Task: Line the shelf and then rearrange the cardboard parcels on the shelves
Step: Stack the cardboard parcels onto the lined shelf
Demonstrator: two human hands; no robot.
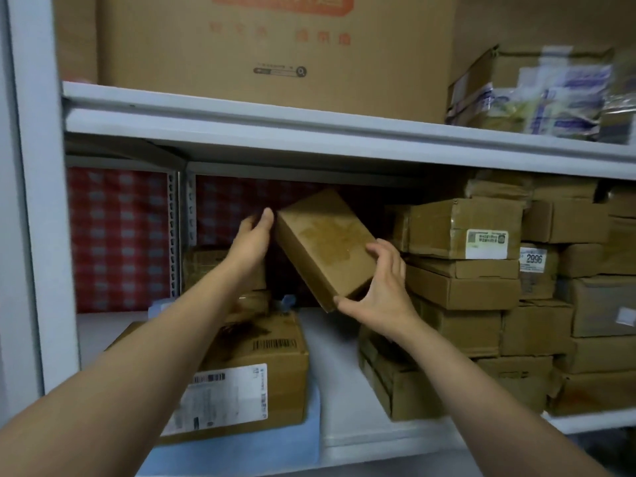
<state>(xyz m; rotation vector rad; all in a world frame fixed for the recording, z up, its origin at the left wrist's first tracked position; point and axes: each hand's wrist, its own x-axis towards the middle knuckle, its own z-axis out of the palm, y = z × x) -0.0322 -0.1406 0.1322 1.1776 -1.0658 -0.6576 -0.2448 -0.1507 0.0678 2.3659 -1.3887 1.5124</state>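
Right hand [378, 290] grips the lower corner of a small cardboard parcel [323, 242], thumb beneath and fingers curled on its right edge. Left hand [254, 235], fingers straight, presses against the upper left end. The parcel is tilted above the middle shelf [344, 373], between a labelled box [247, 373] on a blue liner [234, 452] and stacked parcels [481, 287] at right.

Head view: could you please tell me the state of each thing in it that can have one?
Small brown cardboard parcel: tilted, held clear of the white metal shelf between both hands.
Left hand: presses its upper end, fingers straight.
Right hand: grips its lower corner.
Large labelled cardboard box: closed, resting on the blue liner sheet.
Blue liner sheet: lies flat under that box.
Brown parcel stack: piled several high, right.
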